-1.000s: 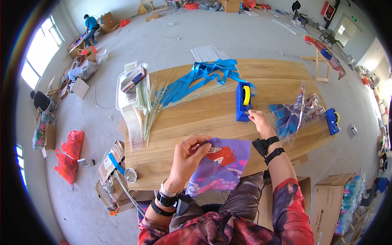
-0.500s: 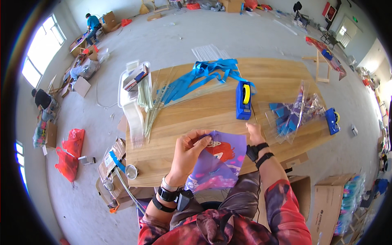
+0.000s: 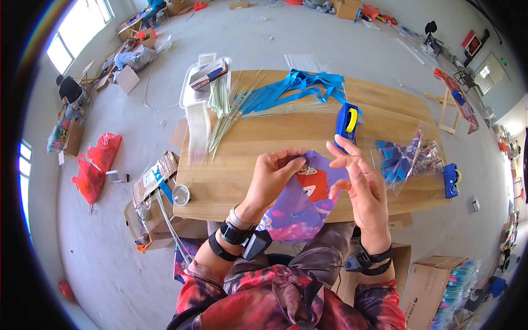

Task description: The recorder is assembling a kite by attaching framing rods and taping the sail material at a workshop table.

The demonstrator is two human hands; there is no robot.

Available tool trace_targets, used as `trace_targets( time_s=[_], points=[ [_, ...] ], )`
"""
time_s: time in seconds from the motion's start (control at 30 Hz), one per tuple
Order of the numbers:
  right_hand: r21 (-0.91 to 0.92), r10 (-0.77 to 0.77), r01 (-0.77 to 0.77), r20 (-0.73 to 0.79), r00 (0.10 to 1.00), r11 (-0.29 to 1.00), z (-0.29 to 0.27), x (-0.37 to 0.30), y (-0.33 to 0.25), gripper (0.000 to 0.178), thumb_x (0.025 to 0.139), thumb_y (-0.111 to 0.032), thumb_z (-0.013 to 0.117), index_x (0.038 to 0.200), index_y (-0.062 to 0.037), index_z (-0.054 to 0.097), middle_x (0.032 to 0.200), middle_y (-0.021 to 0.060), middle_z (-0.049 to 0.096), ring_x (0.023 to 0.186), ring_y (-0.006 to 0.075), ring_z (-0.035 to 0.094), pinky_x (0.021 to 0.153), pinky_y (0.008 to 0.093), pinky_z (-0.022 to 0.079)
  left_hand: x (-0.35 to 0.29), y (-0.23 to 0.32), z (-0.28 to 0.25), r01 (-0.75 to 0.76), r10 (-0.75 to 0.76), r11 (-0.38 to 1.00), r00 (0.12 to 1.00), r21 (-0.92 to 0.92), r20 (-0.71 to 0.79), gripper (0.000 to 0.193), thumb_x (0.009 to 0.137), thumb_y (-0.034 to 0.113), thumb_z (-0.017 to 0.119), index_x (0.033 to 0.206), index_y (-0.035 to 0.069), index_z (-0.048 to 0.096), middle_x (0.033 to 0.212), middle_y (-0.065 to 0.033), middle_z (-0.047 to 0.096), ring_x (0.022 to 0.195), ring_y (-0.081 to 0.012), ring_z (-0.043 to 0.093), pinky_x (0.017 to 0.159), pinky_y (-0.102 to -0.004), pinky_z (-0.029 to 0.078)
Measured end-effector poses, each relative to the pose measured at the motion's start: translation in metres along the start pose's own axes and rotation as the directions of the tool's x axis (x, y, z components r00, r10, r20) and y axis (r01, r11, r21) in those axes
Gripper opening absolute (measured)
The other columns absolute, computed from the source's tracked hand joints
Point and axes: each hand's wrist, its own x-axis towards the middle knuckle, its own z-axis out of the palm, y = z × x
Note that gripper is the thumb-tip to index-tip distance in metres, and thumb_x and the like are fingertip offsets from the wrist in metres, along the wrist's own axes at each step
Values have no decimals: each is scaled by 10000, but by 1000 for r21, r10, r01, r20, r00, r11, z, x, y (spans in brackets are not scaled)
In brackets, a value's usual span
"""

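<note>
My left hand [image 3: 279, 175] pinches the top corner of a thin purple printed sheet [image 3: 300, 212] with a red figure and pink patterns on it. The sheet hangs above the table's near edge and my lap. Beside its right edge is my right hand [image 3: 363, 192], raised with the fingers spread. Whether a small strip of tape clings to those fingers is too fine to make out. Just beyond the right hand stands a blue tape dispenser [image 3: 345, 120] with a yellow roll core.
On the wooden table [image 3: 264, 143] lie blue ribbons [image 3: 294, 88], thin pale sticks [image 3: 234, 118] and bagged blue-purple pieces [image 3: 404, 157]. A second blue dispenser [image 3: 452, 180] sits at the right edge. A white tray [image 3: 190, 93] stands far left, a small round tin [image 3: 181, 194] near left.
My right hand has come up from below the dispenser to the sheet's right edge, its fingers now spread. My left hand still grips the sheet. The whole view has shifted.
</note>
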Motion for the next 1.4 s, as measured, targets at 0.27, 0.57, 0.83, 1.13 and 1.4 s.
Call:
trace_targets(
  time_s=[0.27, 0.57, 0.83, 1.13, 1.4],
  points=[
    [135, 81, -78, -14, 997, 988, 10, -4, 27, 464, 1118, -344, 486, 1346, 39, 612, 1286, 140, 639, 1061, 171, 646, 962, 318, 529, -23, 19, 12, -22, 23, 999, 999, -32, 42, 224, 1008, -6, 631, 1225, -53, 660, 1103, -92, 741, 991, -119, 696, 867, -259, 585],
    [57, 107, -103, -80, 991, 993, 20, -11, 12, 439, 1121, -352, 475, 1314, 5, 641, 1189, 91, 687, 1088, 137, 629, 906, 278, 472, -31, 22, 14, -28, 37, 990, 997, -136, 62, 295, 995, -37, 600, 1288, -72, 597, 1178, -136, 727, 1014, -130, 693, 889, -260, 591],
    [89, 97, -91, -69, 993, 992, 24, -13, 12, 433, 1125, -343, 466, 1263, 23, 652, 1209, 100, 681, 1111, 144, 628, 953, 296, 483, -33, 23, 13, -27, 42, 986, 996, -166, 84, 280, 989, -30, 617, 1266, -63, 596, 1149, -127, 731, 1000, -128, 692, 872, -260, 583],
    [34, 72, -69, -103, 992, 997, 26, -12, 13, 426, 1126, -328, 465, 1147, 30, 693, 1266, 114, 668, 1150, 158, 611, 1024, 307, 465, -34, 23, 13, -19, 35, 984, 995, -178, 90, 276, 992, -21, 617, 1264, -64, 599, 1128, -133, 733, 981, -136, 702, 864, -263, 588],
    [12, 49, -47, -125, 991, 999, 25, -12, 15, 418, 1124, -319, 475, 1129, 25, 712, 1253, 115, 681, 1137, 155, 612, 1022, 307, 460, -34, 25, 14, -15, 30, 987, 996, -159, 90, 279, 988, -20, 617, 1262, -71, 599, 1135, -139, 733, 989, -144, 704, 872, -270, 592]
  ],
)
